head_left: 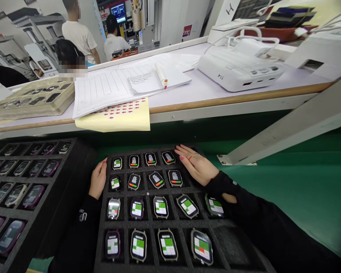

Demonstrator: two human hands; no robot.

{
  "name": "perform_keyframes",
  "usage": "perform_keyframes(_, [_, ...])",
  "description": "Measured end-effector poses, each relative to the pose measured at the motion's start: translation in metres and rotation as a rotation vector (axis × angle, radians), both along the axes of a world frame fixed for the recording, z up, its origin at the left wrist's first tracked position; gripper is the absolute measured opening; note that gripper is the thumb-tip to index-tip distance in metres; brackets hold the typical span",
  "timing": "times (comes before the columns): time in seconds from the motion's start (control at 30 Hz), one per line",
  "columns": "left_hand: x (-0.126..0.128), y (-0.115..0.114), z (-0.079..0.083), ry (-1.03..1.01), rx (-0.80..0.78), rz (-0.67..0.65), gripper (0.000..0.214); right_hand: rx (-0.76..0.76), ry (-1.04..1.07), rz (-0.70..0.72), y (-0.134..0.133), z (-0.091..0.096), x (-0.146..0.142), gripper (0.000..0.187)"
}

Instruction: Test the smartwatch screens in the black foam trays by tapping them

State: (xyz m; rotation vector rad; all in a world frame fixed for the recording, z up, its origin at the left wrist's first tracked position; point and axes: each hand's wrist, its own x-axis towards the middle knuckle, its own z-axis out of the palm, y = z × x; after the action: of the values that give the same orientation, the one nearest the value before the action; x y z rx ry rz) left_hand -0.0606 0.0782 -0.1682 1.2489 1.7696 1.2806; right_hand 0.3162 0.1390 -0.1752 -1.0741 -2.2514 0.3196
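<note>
Shelf stands behind foam tray. Left hand grips tray's left edge; right hand rests open on far-right corner.

Black foam tray, gridded, lit smartwatches face up

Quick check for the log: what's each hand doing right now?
Left hand: at the black tray's left edge; grip cannot be told.
Right hand: open, fingers outstretched over its far right corner.
</note>
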Motion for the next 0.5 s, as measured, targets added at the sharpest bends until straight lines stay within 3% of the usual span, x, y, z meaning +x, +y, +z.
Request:
perform_keyframes(0.3, [-0.004,0.002,-0.004,0.066,0.033,0.003,0.042,-0.017,0.137,-0.027,-0.001,0.002,-0.002,0.056])
perform_keyframes(0.5, [-0.008,0.001,-0.006,0.169,0.073,0.087,0.040,0.041,0.300,-0.222,-0.008,0.013,0.004,0.044])
